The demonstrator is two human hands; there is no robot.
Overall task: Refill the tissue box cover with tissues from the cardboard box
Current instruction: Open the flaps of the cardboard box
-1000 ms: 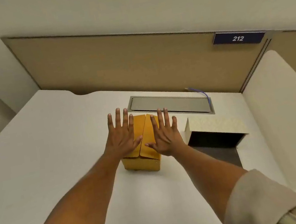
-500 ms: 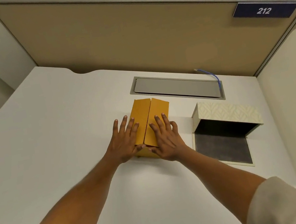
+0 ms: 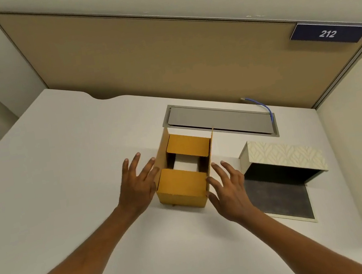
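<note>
A small yellow cardboard box (image 3: 182,193) stands on the white desk (image 3: 63,179) in the middle of the head view. Its two long flaps stand up at the sides; the two short inner flaps lie partly across the opening, and white tissues (image 3: 185,163) show between them. My left hand (image 3: 137,184) is at the box's left side, fingers spread against the left flap. My right hand (image 3: 229,188) is at the right side, fingers spread by the right flap. The tissue box cover (image 3: 282,156), cream with a leaf pattern, lies to the right with its dark inside showing.
A grey cable hatch (image 3: 217,119) is set in the desk behind the box, with a blue cable (image 3: 265,109) coming out of it. A tan partition (image 3: 150,54) with a "212" sign (image 3: 327,33) closes the back. A white panel (image 3: 361,132) closes the right side.
Both hands lay flat on the closed box top; they have since moved apart to its sides, and the two long flaps now stand open, showing the tissues.
</note>
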